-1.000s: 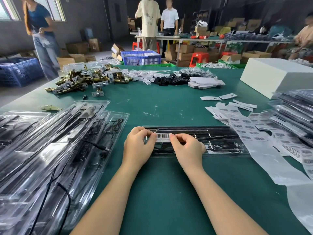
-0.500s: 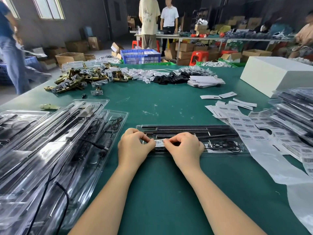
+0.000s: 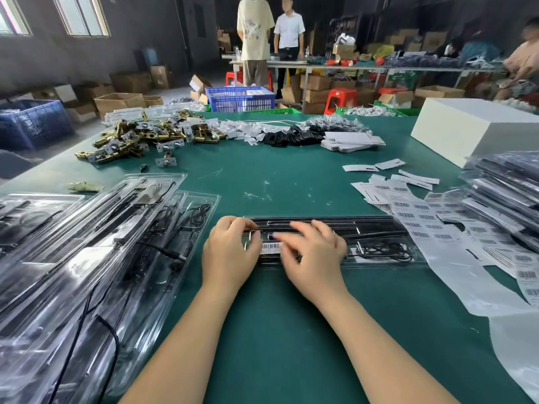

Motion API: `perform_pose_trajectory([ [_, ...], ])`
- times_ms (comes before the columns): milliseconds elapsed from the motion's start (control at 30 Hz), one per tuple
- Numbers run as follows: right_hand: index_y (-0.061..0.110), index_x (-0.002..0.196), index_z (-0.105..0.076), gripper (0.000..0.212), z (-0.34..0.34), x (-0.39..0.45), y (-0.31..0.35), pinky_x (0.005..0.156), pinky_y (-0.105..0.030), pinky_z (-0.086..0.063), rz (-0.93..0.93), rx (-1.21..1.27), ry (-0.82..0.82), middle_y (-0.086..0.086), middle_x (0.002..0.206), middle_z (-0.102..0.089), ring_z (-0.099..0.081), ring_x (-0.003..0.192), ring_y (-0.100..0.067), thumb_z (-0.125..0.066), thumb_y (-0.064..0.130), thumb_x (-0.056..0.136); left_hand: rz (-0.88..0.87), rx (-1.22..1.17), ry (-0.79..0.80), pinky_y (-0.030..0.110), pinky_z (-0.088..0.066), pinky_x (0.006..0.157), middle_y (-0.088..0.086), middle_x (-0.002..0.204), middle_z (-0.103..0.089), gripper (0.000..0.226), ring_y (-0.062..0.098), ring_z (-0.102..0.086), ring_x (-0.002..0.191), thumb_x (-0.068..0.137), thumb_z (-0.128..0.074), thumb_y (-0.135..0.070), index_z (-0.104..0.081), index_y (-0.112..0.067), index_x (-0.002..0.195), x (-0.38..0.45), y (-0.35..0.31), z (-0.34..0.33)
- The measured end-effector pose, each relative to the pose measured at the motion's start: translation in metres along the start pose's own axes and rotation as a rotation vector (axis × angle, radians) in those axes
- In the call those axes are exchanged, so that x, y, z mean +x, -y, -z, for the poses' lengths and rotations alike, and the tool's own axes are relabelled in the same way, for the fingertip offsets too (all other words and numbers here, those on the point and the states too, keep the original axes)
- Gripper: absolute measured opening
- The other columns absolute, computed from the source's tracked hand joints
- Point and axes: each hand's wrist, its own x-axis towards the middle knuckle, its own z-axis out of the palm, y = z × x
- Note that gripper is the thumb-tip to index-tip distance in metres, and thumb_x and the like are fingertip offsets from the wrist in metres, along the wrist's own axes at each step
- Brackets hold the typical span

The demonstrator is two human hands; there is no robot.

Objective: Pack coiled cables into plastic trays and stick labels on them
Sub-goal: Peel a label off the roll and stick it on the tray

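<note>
A clear plastic tray (image 3: 379, 228) holding dark rods and a coiled black cable (image 3: 385, 248) lies on a green table (image 3: 277, 182), directly in front of the worker, its long axis running left to right across the view. A white barcode label (image 3: 270, 246) sits on the tray's near left portion, between the two hands. The left hand (image 3: 230, 252) rests on the tray's left end, fingers curled over its far edge and thumb near the label's left side; whether it truly grips the tray cannot be told. The right hand (image 3: 313, 252) is blurred, its fingers spread and loosely extended over the tray just right of the label, holding nothing.

To the left, stacked clear trays (image 3: 87, 258) with black cables lie at an angle. To the right, sheets of barcode labels (image 3: 423, 220) trail over a backing strip, beside another stack of packed trays (image 3: 501, 199) and a white box (image 3: 466, 126). At the table's far side lie brass hardware pieces (image 3: 140, 141), white tags (image 3: 248, 129) and black parts (image 3: 291, 138). Beyond, a dim warehouse holds cardboard boxes (image 3: 119, 102), a blue crate (image 3: 240, 99), red stools (image 3: 341, 100) and two people (image 3: 271, 39) standing at a long bench.
</note>
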Motion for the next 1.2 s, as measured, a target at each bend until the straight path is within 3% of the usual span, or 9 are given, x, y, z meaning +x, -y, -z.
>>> perform_pose_trajectory([
  [100, 0.054, 0.124, -0.056, 0.038, -0.004, -0.005, -0.001, 0.108, -0.043, 0.001, 0.092, -0.196, 0.199, 0.009, 0.149, -0.044, -0.018, 0.145, -0.022, -0.034, 0.062, 0.095, 0.031, 0.002, 0.092, 0.033, -0.047, 0.079, -0.011, 0.100, -0.059, 0.009, 0.015, -0.057, 0.099, 0.080, -0.067, -0.027, -0.069, -0.028, 0.089, -0.001, 0.000, -0.004],
  [300, 0.040, 0.131, -0.056, 0.046, 0.022, 0.004, -0.037, 0.110, -0.046, -0.017, -0.273, -0.347, 0.091, 0.001, 0.149, -0.044, -0.030, 0.140, -0.022, -0.035, 0.059, 0.095, 0.069, -0.105, 0.132, 0.036, -0.050, 0.080, -0.015, 0.095, -0.058, 0.014, 0.015, -0.055, 0.085, 0.081, -0.063, -0.017, -0.068, -0.029, 0.084, 0.001, 0.004, -0.005],
  [533, 0.017, 0.135, -0.048, 0.062, 0.063, 0.009, -0.087, 0.105, -0.050, -0.029, -0.770, -0.354, -0.023, -0.016, 0.139, -0.045, -0.037, 0.128, -0.037, -0.039, 0.061, 0.092, 0.026, -0.017, 0.128, 0.032, -0.047, 0.074, -0.017, 0.096, -0.059, 0.017, 0.013, -0.055, 0.092, 0.085, -0.060, -0.017, -0.068, -0.032, 0.085, -0.001, 0.003, -0.006],
  [700, 0.014, 0.134, -0.047, 0.064, 0.067, 0.010, -0.090, 0.105, -0.051, -0.027, -0.808, -0.345, -0.032, -0.017, 0.139, -0.045, -0.035, 0.127, -0.038, -0.040, 0.061, 0.091, 0.044, -0.003, 0.099, 0.028, -0.044, 0.066, -0.018, 0.096, -0.058, 0.018, 0.010, -0.055, 0.085, 0.086, -0.060, -0.017, -0.068, -0.034, 0.086, -0.001, 0.001, -0.004],
  [867, 0.015, 0.129, -0.050, 0.062, 0.069, 0.010, -0.088, 0.098, -0.045, -0.031, -0.808, -0.360, 0.020, -0.014, 0.130, -0.056, -0.039, 0.122, -0.036, -0.042, 0.063, 0.091, 0.137, 0.047, -0.043, 0.029, -0.043, 0.063, -0.013, 0.101, -0.063, 0.027, 0.016, -0.058, 0.081, 0.089, -0.055, -0.008, -0.070, -0.030, 0.090, 0.001, 0.007, -0.001],
  [967, 0.016, 0.135, -0.045, 0.066, 0.069, 0.011, -0.084, 0.101, -0.046, -0.034, -0.798, -0.251, 0.038, -0.013, 0.134, -0.054, -0.042, 0.125, -0.037, -0.051, 0.061, 0.088, 0.155, 0.056, -0.044, 0.028, -0.039, 0.063, -0.012, 0.110, -0.064, 0.037, 0.018, -0.059, 0.085, 0.088, -0.049, 0.000, -0.068, -0.029, 0.101, 0.001, 0.007, -0.002],
  [1033, 0.015, 0.137, -0.045, 0.067, 0.073, 0.012, -0.085, 0.100, -0.045, -0.038, -0.802, -0.107, 0.004, -0.013, 0.133, -0.055, -0.046, 0.123, -0.038, -0.062, 0.054, 0.084, 0.116, 0.040, 0.006, 0.029, -0.043, 0.066, -0.012, 0.114, -0.064, 0.034, 0.018, -0.061, 0.091, 0.090, -0.050, -0.007, -0.067, -0.029, 0.109, 0.000, 0.005, -0.003],
  [1133, 0.007, 0.134, -0.052, 0.064, 0.082, 0.014, -0.098, 0.089, -0.038, -0.046, -0.812, 0.276, -0.118, -0.013, 0.124, -0.062, -0.058, 0.111, -0.032, -0.074, 0.033, 0.079, 0.030, 0.021, 0.087, 0.038, -0.049, 0.088, -0.010, 0.116, -0.065, 0.026, 0.016, -0.062, 0.100, 0.089, -0.055, -0.018, -0.069, -0.025, 0.110, 0.000, 0.004, -0.005],
  [1200, 0.006, 0.115, -0.066, 0.046, 0.090, 0.015, -0.107, 0.077, -0.036, -0.055, -0.888, 0.605, -0.155, -0.012, 0.109, -0.068, -0.065, 0.088, -0.026, -0.080, 0.024, 0.075, 0.020, -0.010, 0.084, 0.043, -0.042, 0.099, -0.008, 0.118, -0.065, 0.023, 0.014, -0.063, 0.101, 0.089, -0.058, -0.020, -0.072, -0.022, 0.107, 0.001, 0.006, -0.007],
])
